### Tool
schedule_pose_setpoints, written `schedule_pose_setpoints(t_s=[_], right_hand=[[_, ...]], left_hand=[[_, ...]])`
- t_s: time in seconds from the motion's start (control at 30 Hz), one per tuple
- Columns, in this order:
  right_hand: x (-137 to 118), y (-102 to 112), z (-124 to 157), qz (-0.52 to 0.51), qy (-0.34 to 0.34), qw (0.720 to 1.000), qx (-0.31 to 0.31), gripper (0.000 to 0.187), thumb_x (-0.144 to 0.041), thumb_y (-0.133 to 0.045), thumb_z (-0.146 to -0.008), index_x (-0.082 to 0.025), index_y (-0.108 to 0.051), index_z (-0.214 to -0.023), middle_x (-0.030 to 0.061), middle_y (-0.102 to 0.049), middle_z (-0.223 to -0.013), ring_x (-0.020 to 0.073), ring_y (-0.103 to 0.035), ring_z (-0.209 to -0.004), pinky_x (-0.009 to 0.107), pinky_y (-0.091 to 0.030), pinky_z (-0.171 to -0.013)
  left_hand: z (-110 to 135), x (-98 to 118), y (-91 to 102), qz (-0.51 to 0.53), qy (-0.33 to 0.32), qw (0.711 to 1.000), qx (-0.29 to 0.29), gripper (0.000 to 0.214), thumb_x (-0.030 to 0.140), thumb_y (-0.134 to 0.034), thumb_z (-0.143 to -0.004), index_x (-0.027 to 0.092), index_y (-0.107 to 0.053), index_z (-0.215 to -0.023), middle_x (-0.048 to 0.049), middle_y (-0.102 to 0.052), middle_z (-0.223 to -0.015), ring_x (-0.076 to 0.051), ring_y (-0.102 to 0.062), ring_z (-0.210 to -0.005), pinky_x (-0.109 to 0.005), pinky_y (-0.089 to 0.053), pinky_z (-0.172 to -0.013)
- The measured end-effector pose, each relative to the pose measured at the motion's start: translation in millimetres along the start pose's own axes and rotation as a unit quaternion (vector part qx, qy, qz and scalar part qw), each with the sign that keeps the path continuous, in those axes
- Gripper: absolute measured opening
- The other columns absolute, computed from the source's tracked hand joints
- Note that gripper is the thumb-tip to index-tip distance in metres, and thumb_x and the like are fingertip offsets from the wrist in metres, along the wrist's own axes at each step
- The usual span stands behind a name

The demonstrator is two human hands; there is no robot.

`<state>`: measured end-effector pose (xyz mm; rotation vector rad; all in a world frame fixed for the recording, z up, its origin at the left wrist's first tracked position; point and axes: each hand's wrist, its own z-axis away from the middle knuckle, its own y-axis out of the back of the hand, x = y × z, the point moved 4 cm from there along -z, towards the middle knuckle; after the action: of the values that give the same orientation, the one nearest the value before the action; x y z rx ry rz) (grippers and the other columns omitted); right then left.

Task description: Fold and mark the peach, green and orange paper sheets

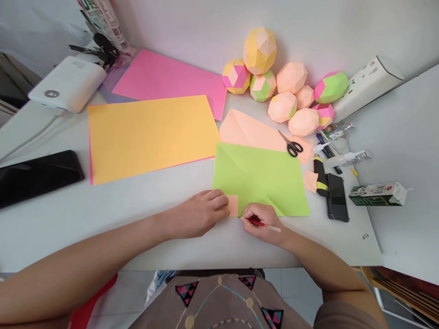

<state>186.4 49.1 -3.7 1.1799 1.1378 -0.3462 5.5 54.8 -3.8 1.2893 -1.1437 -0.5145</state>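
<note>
Sits up against a white table (pixel 154 256), wearing a brown patterned shirt (pixel 219 306). Grips a red pen (pixel 259 223) in the right hand (pixel 265 214), fingers bunched low on the barrel, and sets the writing end just beside the lower right corner of a small peach card (pixel 233 206). Presses down on that card's left part with the left hand (pixel 202 212), bending the fingers but not closing them round anything. Has the card on the near left corner of a green sheet (pixel 260 178), with near edges roughly in line.

Seems to be at the marking step, apparently using the card as a guide. Cannot make out any drawn line from here. Calls, probably, for firm pressure on the left and for guiding the pen snugly along the card's border without nudging it askew.

Farther off, has scissors (pixel 289 142) lying partly over a peach sheet (pixel 254 130), then a yellow sheet (pixel 154 137) to the left, a pink sheet (pixel 171 75) behind it, and faceted paper balls (pixel 291 77) by the wall.
</note>
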Motion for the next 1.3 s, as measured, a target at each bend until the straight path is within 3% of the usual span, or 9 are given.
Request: schedule_pose_setpoints(t_s=[0.13,0.23,0.37,0.47,0.6,0.73,0.9,1.07,1.3], right_hand=[[0,0,0,-0.008,-0.012,1.0,-0.003,0.016,-0.016,-0.055,-0.077,-0.02,-0.048,-0.063,-0.0019,-0.055,-0.062,0.0084,-0.047,-0.053,0.022,-0.036,-0.051],[6,1,0,-0.083,-0.076,0.994,-0.002,0.016,-0.02,-0.058,-0.078,-0.02,-0.048,-0.065,-0.0026,-0.055,-0.06,0.0076,-0.046,-0.049,0.021,-0.037,-0.046],[23,5,-4,-0.27,-0.19,0.944,0.002,0.02,-0.034,-0.06,-0.083,-0.021,-0.05,-0.073,-0.0068,-0.052,-0.05,0.006,-0.039,-0.035,0.018,-0.032,-0.033],[33,20,-10,-0.33,-0.173,0.926,0.06,0.023,-0.04,-0.064,-0.082,-0.02,-0.054,-0.075,-0.0048,-0.057,-0.056,0.0065,-0.043,-0.038,0.018,-0.031,-0.031],[42,40,-14,-0.278,-0.136,0.939,0.149,0.023,-0.041,-0.067,-0.081,-0.02,-0.058,-0.078,-0.0016,-0.061,-0.066,0.0066,-0.047,-0.044,0.018,-0.035,-0.035],[44,35,-13,-0.213,-0.162,0.957,0.114,0.028,-0.046,-0.066,-0.08,-0.019,-0.058,-0.076,-0.0035,-0.054,-0.056,0.0085,-0.048,-0.047,0.02,-0.038,-0.039],[37,26,-13,-0.184,-0.12,0.971,0.097,0.026,-0.043,-0.064,-0.081,-0.018,-0.059,-0.077,-0.0019,-0.056,-0.063,0.0095,-0.051,-0.056,0.022,-0.042,-0.049],[37,26,-14,-0.189,-0.132,0.968,0.097,0.026,-0.043,-0.064,-0.079,-0.018,-0.058,-0.077,-0.0021,-0.055,-0.062,0.0097,-0.049,-0.055,0.022,-0.039,-0.048],[38,26,-15,-0.187,-0.14,0.968,0.093,0.027,-0.043,-0.065,-0.077,-0.018,-0.056,-0.075,-0.0029,-0.054,-0.06,0.0098,-0.049,-0.054,0.022,-0.041,-0.048]], left_hand=[[1,0,-0.7,0.007,0.0,1.0,-0.001,0.021,0.01,-0.04,-0.092,0.015,-0.059,-0.1,-0.0093,-0.057,-0.097,-0.023,-0.048,-0.093,-0.036,-0.044,-0.078],[0,-1,-1.5,0.012,0.007,1.0,0.0,0.021,0.01,-0.04,-0.092,0.015,-0.059,-0.098,-0.0095,-0.057,-0.097,-0.022,-0.048,-0.092,-0.035,-0.044,-0.078],[0,-3,1.2,0.007,-0.006,1.0,0.027,0.021,0.012,-0.039,-0.092,0.017,-0.06,-0.094,-0.0094,-0.058,-0.102,-0.022,-0.049,-0.096,-0.037,-0.043,-0.083],[1,-7,4.2,-0.006,0.014,0.998,0.055,0.018,0.019,-0.045,-0.091,0.017,-0.059,-0.101,-0.0106,-0.057,-0.111,-0.026,-0.047,-0.103,-0.041,-0.041,-0.088],[2,-19,2.0,-0.022,0.104,0.992,0.065,0.029,0.037,-0.051,-0.088,0.015,-0.057,-0.106,-0.0121,-0.055,-0.105,-0.028,-0.048,-0.098,-0.044,-0.042,-0.085],[4,-28,-1.8,-0.03,0.178,0.98,0.083,0.046,0.056,-0.058,-0.08,0.015,-0.057,-0.101,-0.0116,-0.053,-0.101,-0.029,-0.046,-0.096,-0.047,-0.042,-0.085],[5,-29,-3.2,0.019,0.223,0.97,0.093,0.034,0.049,-0.062,-0.078,0.019,-0.055,-0.091,-0.0076,-0.051,-0.1,-0.026,-0.045,-0.095,-0.045,-0.042,-0.086],[4,-26,-2.6,0.05,0.206,0.973,0.089,0.024,0.041,-0.061,-0.08,0.019,-0.054,-0.085,-0.0055,-0.05,-0.098,-0.024,-0.045,-0.095,-0.044,-0.041,-0.085],[4,-29,-3.8,0.023,0.23,0.967,0.103,0.04,0.045,-0.062,-0.08,0.016,-0.055,-0.106,-0.0088,-0.051,-0.104,-0.026,-0.046,-0.097,-0.047,-0.04,-0.087]])
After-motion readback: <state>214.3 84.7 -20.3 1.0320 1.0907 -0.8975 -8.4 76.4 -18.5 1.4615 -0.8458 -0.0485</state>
